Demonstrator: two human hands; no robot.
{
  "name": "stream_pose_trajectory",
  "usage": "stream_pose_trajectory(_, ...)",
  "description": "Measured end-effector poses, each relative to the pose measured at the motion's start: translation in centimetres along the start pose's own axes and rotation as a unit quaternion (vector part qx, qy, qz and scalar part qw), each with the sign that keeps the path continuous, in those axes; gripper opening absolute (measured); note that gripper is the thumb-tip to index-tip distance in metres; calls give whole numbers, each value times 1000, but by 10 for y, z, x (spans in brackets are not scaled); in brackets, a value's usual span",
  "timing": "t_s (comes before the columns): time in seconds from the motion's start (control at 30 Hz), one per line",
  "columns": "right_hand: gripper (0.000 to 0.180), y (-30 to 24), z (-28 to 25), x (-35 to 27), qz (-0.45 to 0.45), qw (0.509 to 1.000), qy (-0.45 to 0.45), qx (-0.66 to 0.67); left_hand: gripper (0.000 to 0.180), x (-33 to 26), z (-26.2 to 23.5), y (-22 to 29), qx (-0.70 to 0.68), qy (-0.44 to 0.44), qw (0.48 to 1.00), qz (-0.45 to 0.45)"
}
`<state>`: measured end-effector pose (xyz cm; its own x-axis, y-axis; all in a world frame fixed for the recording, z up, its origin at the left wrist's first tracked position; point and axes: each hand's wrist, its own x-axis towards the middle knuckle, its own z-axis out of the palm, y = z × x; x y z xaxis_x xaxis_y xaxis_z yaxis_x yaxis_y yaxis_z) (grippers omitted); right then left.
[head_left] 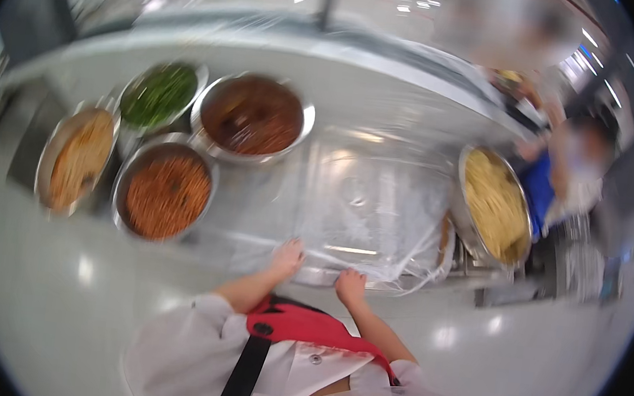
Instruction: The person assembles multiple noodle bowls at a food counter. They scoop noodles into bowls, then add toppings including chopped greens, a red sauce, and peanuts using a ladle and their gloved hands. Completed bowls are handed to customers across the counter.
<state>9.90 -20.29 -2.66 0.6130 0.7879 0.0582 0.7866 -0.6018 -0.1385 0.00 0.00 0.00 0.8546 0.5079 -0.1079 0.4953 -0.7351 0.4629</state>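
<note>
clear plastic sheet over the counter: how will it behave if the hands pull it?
Probably floppy: the plastic sheet lies in wrinkles and folds over the counter. Likely very light, since it looks thin and see-through. It may slide easily on the shiny surface, so both hands, left hand and right hand, at its near edge could bunch it rather than move it flat.

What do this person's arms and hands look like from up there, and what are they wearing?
Both hands, the left hand and the right hand, are bare, with no gloves. The forearms are uncovered too; loose white short sleeves end near the elbows. A red apron bib with a black strap lies over the white top.
</note>
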Motion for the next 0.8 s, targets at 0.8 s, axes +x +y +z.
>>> stream_pose_trajectory(0.8, 13, -282, -149, 138, -461, 798, -27, 387, 12, -242, -201, -139, -475, 597, 614, -204)
